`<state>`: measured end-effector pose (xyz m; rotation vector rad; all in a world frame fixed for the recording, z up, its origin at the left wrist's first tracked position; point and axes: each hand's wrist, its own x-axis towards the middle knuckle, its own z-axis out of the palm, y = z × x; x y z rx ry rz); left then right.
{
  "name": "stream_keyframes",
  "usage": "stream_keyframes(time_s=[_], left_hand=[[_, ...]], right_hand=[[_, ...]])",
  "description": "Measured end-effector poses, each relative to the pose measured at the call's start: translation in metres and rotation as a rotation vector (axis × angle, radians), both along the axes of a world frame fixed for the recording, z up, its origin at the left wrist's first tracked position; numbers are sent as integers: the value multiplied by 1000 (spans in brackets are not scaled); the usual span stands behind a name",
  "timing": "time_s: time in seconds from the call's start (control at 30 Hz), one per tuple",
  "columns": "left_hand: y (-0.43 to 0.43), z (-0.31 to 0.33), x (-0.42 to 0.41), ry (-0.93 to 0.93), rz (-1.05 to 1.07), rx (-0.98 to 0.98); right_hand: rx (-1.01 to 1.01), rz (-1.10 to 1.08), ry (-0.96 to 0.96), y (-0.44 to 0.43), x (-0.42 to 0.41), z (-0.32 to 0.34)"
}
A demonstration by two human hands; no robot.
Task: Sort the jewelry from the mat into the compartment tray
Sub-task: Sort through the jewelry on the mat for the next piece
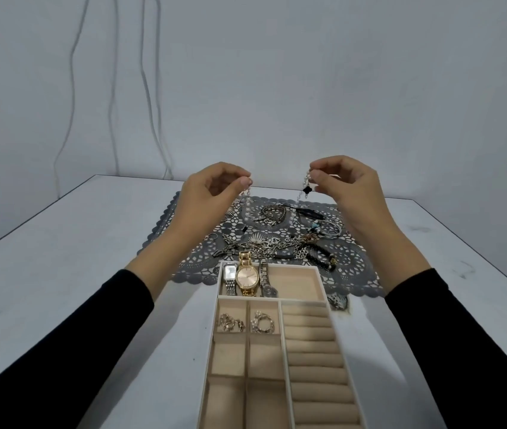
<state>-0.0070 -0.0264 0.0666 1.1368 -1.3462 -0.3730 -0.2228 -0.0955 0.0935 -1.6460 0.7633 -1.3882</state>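
Watches [247, 277] lie in tray [295, 267]; left hand [205, 193], right hand [348, 187] pinch pearl necklace [248, 207] over mat [349, 258].

- No text, label, brand or number can be read anywhere.
- Watch dials [247, 276] in the tray [295, 266] — too small and blurred to read.

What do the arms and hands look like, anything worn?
No gloves: the left hand and right hand are bare, with no rings that I can see, and the wrists carry no watch or band. The left sleeve and right sleeve are plain black, long and snug, ending above the wrists. No logos or markings visible.
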Motion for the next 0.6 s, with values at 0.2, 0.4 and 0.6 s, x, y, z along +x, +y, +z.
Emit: stream_keyframes(time_s=[0.2,0.4,0.6], left_hand=[[23,4,-9,65,8,-54],[38,1,-18,106,6,-94],[48,3,-24,153,2,-151]], right_hand=[[-11,71,-100,28,-1,4],[-27,146,-116,45,-3,1],[-6,263,-135,57,-8,-2]])
